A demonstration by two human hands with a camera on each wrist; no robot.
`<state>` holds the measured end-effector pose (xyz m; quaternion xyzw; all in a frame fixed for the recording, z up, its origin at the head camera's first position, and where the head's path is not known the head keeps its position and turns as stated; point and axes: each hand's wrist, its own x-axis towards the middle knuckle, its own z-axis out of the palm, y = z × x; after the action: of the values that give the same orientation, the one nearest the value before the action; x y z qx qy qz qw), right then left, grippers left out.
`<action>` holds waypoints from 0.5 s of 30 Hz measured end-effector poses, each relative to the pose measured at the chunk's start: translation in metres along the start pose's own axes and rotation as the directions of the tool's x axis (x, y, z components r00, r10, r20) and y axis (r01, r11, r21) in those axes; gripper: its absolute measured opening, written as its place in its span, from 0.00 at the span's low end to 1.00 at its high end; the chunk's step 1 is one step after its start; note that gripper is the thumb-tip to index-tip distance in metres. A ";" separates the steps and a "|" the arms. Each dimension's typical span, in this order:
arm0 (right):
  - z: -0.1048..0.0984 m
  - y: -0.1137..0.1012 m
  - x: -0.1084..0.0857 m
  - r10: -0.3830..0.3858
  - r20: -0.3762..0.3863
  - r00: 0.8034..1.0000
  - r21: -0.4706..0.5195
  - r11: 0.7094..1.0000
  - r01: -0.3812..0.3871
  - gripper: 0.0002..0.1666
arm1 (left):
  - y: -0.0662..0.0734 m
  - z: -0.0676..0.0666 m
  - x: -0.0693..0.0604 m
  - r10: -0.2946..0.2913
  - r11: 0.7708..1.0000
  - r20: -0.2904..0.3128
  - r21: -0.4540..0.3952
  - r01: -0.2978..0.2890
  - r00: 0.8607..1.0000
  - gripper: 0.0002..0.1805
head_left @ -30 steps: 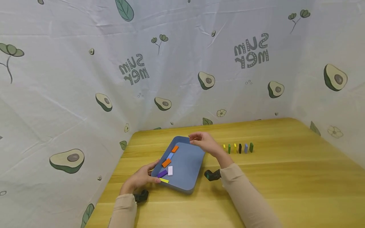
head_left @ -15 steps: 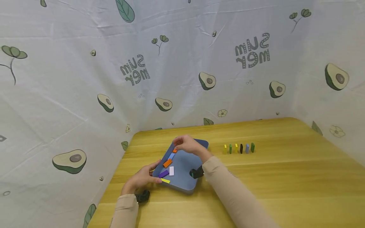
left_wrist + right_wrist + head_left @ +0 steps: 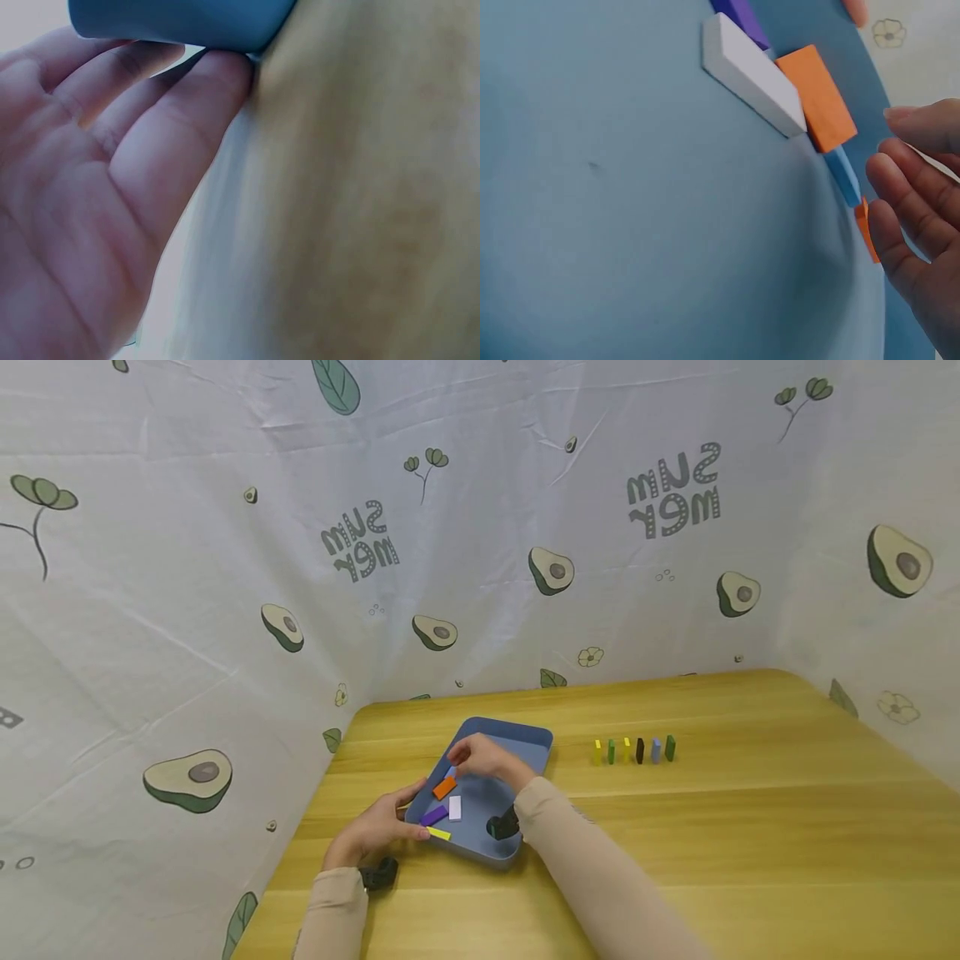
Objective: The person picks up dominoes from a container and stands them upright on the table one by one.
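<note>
A blue-grey tray [image 3: 483, 800] stands at an angle on the table, loose blocks along its left side. My left hand [image 3: 372, 827] grips its near left corner between thumb and fingers. My right hand [image 3: 486, 757] hovers inside over the left wall, loosely bent, holding nothing. In the right wrist view its fingertips [image 3: 885, 214] are close to an orange block [image 3: 867, 231], which the hand hides in the head view. Near it lie a blue block [image 3: 451, 772], another orange block [image 3: 445, 787], a white block [image 3: 455, 808], a purple block [image 3: 434, 816] and a yellow block [image 3: 439, 833].
Right of the tray several thin blocks stand upright in a spaced row: yellow [image 3: 597, 752], green, yellow, a black block [image 3: 640, 751], blue, and a green block [image 3: 671, 747] at the end. A printed cloth [image 3: 480, 527] hangs behind the wooden table [image 3: 720, 827].
My right hand has moved left from the tray's far right side to the blocks along its left wall, then slightly nearer me. The left hand keeps its grip on the tray.
</note>
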<state>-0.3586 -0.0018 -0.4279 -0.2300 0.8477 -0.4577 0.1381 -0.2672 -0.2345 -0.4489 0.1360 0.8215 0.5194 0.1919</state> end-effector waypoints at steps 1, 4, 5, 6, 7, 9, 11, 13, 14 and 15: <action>0.001 0.000 0.000 0.002 0.003 1.000 -0.008 1.000 -0.002 0.17 | 0.000 0.000 0.001 -0.002 1.000 -0.002 0.002 0.002 1.000 0.55; 0.005 0.001 -0.001 0.001 0.017 1.000 -0.045 0.999 0.000 0.16 | 0.001 0.000 0.001 -0.006 1.000 -0.006 0.015 0.006 1.000 0.55; 0.006 0.001 -0.001 -0.006 0.024 1.000 -0.064 0.998 0.008 0.16 | 0.000 0.000 0.001 -0.007 1.000 -0.006 0.018 0.007 1.000 0.55; 0.007 0.002 -0.001 -0.014 0.028 1.000 -0.081 0.997 0.016 0.16 | 0.000 -0.001 0.001 -0.006 1.000 -0.007 0.022 0.007 1.000 0.55; 0.008 0.003 -0.001 -0.020 0.030 0.999 -0.097 0.995 0.023 0.16 | 0.000 -0.001 0.001 -0.005 1.000 -0.006 0.024 0.005 1.000 0.56; 0.010 0.006 0.000 -0.037 0.035 0.999 -0.117 0.992 0.041 0.16 | -0.001 0.000 0.002 -0.003 1.000 -0.003 0.021 0.003 1.000 0.56; 0.012 0.008 0.001 -0.047 0.036 0.998 -0.130 0.990 0.051 0.16 | -0.002 0.000 0.002 0.001 1.000 0.001 0.014 -0.001 1.000 0.56; 0.015 0.011 0.003 -0.044 0.032 0.999 -0.135 0.990 0.048 0.16 | -0.003 -0.001 0.002 0.004 1.000 0.001 0.009 -0.004 1.000 0.56; 0.015 0.011 0.003 -0.040 0.031 0.999 -0.137 0.990 0.044 0.15 | -0.003 -0.001 0.002 0.005 1.000 0.002 0.007 -0.005 1.000 0.56; 0.016 0.012 0.003 -0.034 0.029 0.999 -0.141 0.989 0.038 0.15 | -0.002 -0.001 0.002 0.003 1.000 0.000 0.009 -0.003 1.000 0.56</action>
<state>-0.3570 -0.0093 -0.4465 -0.2605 0.8718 -0.3956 0.1246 -0.2698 -0.2354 -0.4511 0.1382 0.8236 0.5161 0.1903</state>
